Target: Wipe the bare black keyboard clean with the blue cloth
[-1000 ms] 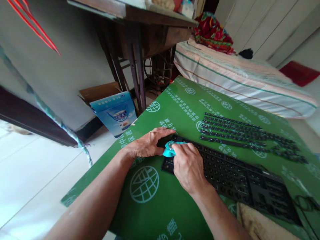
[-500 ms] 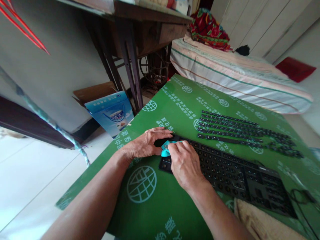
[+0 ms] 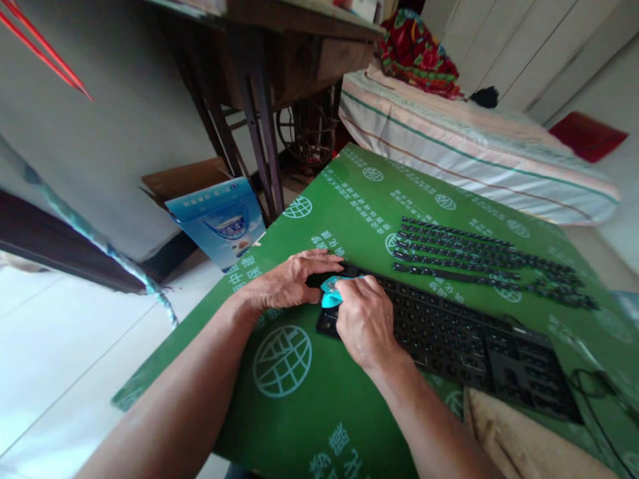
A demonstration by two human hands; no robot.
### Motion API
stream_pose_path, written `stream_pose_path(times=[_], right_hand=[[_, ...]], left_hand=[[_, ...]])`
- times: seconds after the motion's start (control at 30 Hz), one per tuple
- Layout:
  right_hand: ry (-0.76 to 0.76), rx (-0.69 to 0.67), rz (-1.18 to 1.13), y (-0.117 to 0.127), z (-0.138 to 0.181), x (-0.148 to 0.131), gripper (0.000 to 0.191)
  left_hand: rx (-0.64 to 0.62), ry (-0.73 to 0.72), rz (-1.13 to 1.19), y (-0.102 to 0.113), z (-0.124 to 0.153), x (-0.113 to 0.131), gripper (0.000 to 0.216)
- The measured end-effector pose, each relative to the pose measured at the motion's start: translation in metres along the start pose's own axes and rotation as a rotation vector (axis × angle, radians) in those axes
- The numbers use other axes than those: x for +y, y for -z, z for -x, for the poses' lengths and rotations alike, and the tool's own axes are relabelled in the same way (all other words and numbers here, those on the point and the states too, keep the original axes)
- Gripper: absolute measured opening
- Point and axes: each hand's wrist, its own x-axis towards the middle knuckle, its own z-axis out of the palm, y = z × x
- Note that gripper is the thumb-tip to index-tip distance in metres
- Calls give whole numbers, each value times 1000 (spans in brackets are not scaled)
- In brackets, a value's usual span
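Observation:
A black keyboard [image 3: 444, 332] with its keycaps off lies on the green table [image 3: 379, 426]. My right hand [image 3: 366, 319] is closed on a turquoise cloth [image 3: 330, 293], pressed to the keyboard near its left end. Resting at the keyboard's upper left corner, my left hand [image 3: 294, 283] has its fingers stretched along the edge and its thumb close to the cloth. Behind the keyboard, loose black keycaps [image 3: 454, 249] are laid out in several rows.
A folded beige cloth [image 3: 519, 439] lies at the table's near right, beside a black cable [image 3: 594, 392]. Left of the table stands a blue carton [image 3: 219, 223]. Beyond are a dark wooden sewing-machine table [image 3: 259, 100] and a bed [image 3: 474, 140].
My right hand has shifted very slightly with the turquoise cloth over the keyboard's left end. My left hand stays at the corner. The whole view has moved a little.

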Motion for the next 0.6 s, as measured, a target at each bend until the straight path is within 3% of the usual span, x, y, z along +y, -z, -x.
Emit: stream_pose_path(times=[0.13, 0.4, 0.6], right_hand=[[20, -10, -30, -1, -1, -2, 20], [48, -155, 9, 13, -5, 0, 18], [91, -171, 48, 14, -13, -1, 16]], left_hand=[[-3, -5, -5, 1, 0, -1, 59], [-19, 27, -50, 1, 0, -6, 57], [-31, 41, -43, 3, -1, -4, 59]])
